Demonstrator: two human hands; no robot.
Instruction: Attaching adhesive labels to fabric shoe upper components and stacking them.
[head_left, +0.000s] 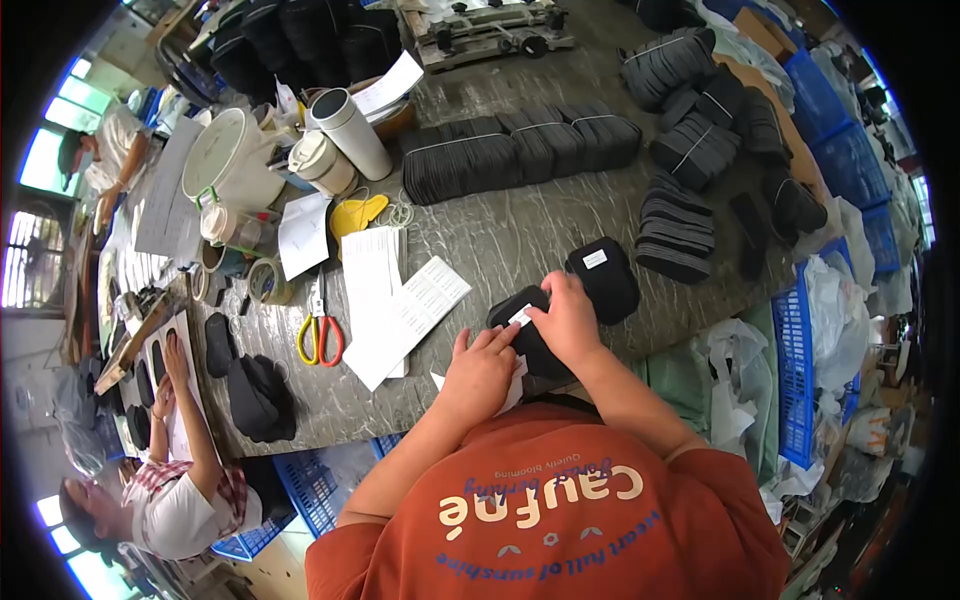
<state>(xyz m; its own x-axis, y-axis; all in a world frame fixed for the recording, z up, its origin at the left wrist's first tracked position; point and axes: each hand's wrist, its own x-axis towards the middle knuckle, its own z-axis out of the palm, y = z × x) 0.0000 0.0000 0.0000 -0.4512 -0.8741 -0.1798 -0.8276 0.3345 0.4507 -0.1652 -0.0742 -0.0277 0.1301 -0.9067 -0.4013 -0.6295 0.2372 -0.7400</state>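
Observation:
A black rounded pad [540, 350] lies at the near table edge, with a small white label [521, 315] on its face. My left hand [480, 372] rests beside and partly over it, fingers stretched out, the fingertips touching the label's left end. White paper [517, 385] shows from under this hand; whether the hand grips it is hidden. From the right, my right hand [568, 325] has its fingers curled, the thumb at the label's right end. Just beyond it lies another black pad [612, 290] bearing a white label.
Printed sheets [405, 320] and red-yellow scissors [322, 335] lie to my left. Bundled black pads [520, 150] form a long row ahead; more stacks [675, 230] stand right. A white tumbler [350, 133] is at the back. A co-worker [170, 480] works at far left.

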